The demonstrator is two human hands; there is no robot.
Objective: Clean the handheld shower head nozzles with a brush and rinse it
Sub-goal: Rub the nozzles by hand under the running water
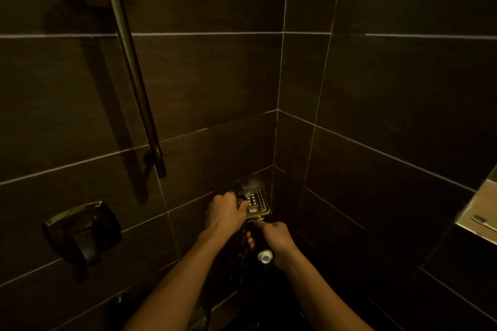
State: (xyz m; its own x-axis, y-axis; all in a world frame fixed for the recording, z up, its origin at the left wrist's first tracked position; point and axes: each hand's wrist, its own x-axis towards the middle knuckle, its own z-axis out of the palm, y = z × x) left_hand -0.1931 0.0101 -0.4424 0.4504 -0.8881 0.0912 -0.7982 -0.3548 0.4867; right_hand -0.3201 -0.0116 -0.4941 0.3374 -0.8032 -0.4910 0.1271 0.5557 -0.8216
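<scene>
two bare arms, the left forearm [183, 277] and the right forearm [322, 293], reach down into a dim shower corner and meet at a square brass-coloured handheld shower head [255, 203]. it is held low near the join of the two walls, dotted nozzle face turned up toward the camera, likely so every nozzle stays in view for scrubbing. the right hand [274, 236] is wrapped round the dark handle [258, 234] below the head, steadying it. a white round fitting [265, 256] shows at the handle's lower end. the left hand [226, 212] grasps the head's left edge, fingers curled, thumb lying on the nozzle face. whether a brush sits under those fingers cannot be told in this light. a faint mist [250, 183] hangs just above the head, suggesting water is running and the rinse may be under way. on the left wall, well apart, are a brass-coloured slide rail [134, 75] and a dark angular mixer lever [83, 231]. dark brown wall tiles with pale grout [215, 88] surround everything. at far right a pale ledge [478, 204] carries a thin object, too small to identify.
</scene>
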